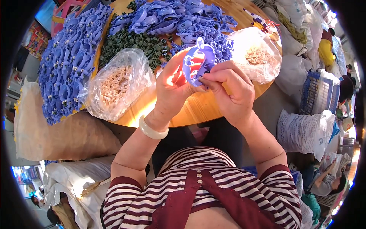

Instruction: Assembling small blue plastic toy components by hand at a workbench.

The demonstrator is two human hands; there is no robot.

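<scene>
My left hand (pixel 173 78) grips a purple plastic part (pixel 208 57), a curved oval shell with a small loop at its top, held up over the round wooden table (pixel 183 112). The fingers of my right hand (pixel 232 86) pinch together at the part's lower right edge. Something small and dark shows at those fingertips, too small to name. Behind the hands lie a heap of purple plastic pieces (pixel 164 17) and a pile of dark green small parts (pixel 131 44). Clear plastic bags of small beige pieces (pixel 116 86) stand on either side of my hands.
At the left, a board (pixel 100 42) carries rows of purple assembled parts (pixel 68 65). Screwdriver-like tools (pixel 254 16) lie at the table's far right. Stuffed sacks (pixel 305 129), a blue crate (pixel 310 91) and a large beige sack (pixel 65 137) stand around the table. Another person (pixel 328 183) sits at the lower right.
</scene>
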